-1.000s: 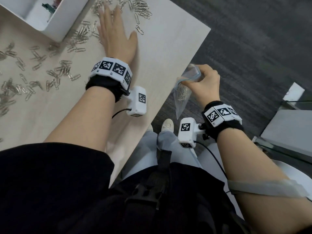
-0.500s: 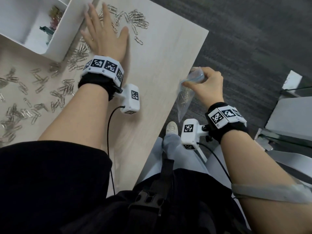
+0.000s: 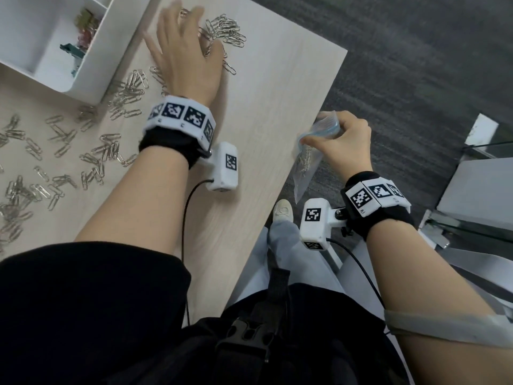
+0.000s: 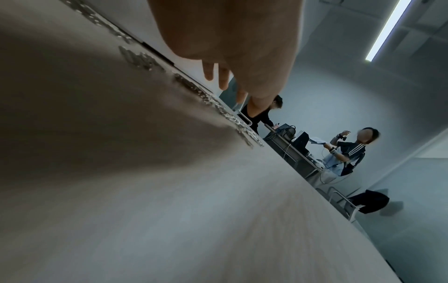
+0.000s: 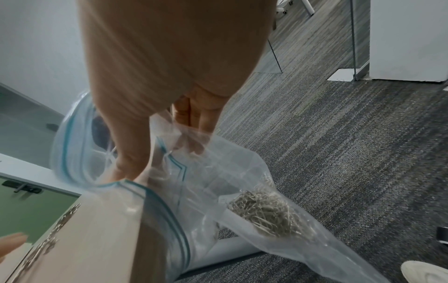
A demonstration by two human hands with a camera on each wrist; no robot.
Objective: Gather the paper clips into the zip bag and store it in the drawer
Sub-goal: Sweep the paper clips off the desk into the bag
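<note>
Paper clips (image 3: 125, 90) lay scattered across the wooden table (image 3: 263, 112), thickest toward the left and in a tighter cluster at the far edge (image 3: 226, 29); a further batch already sat in the bottom of the zip bag (image 5: 266, 210). The zip bag (image 3: 308, 162) hung off the table's right edge, its blue-striped mouth level with the tabletop and spread wide, apparently so that clips could be swept straight over the edge into it. The right hand (image 3: 344, 143) gripped the bag at its rim, thumb inside the opening and fingers (image 5: 206, 118) curled round the outside, which held the mouth apart. The left hand (image 3: 186, 59) lay flat over the clips near the far cluster, fingers straight and spread, holding nothing; the posture suited raking clips toward the bag rather than picking them singly. In the left wrist view the fingers (image 4: 223, 76) reached along the tabletop beside a row of clips, blurred.

A white organiser tray (image 3: 91, 65) stood at the far left of the table, with a few coloured clips (image 3: 83, 26) in one compartment; loose paper clips crowded against its near wall. No drawer could be identified with certainty. Judged from the quantity left on the table, gathering was at an early to middle stage, and sealing and storing were not yet due.
</note>
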